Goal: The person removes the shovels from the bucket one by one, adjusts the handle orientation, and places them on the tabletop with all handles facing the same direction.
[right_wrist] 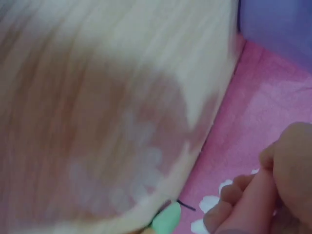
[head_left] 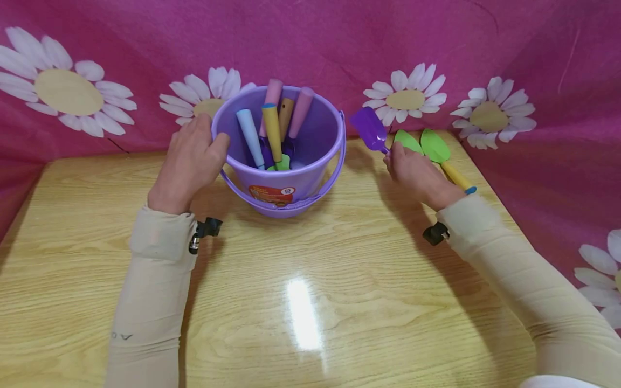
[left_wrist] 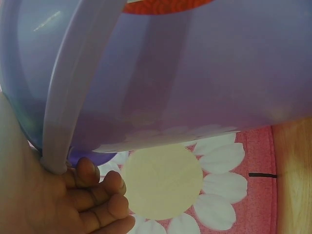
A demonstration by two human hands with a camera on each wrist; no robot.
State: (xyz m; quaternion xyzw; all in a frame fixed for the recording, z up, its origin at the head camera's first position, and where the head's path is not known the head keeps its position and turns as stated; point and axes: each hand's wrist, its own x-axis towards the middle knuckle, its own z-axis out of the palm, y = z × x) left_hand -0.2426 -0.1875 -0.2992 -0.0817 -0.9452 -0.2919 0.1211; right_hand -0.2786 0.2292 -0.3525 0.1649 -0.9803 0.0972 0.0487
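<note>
Beside the purple bucket (head_left: 306, 186), the right grip (head_left: 414, 173) holds a pink-handled scoop (head_left: 371, 131) (the left grip (head_left: 191, 161) holds the bucket's rim (head_left: 301, 171)).

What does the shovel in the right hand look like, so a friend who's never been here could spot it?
Find the big purple bucket on the wooden table. Right of it, the person's right hand grips a toy shovel by its pink handle. Its deep-purple scoop sets it apart from the two green leaf-shaped blades beside it.
</note>
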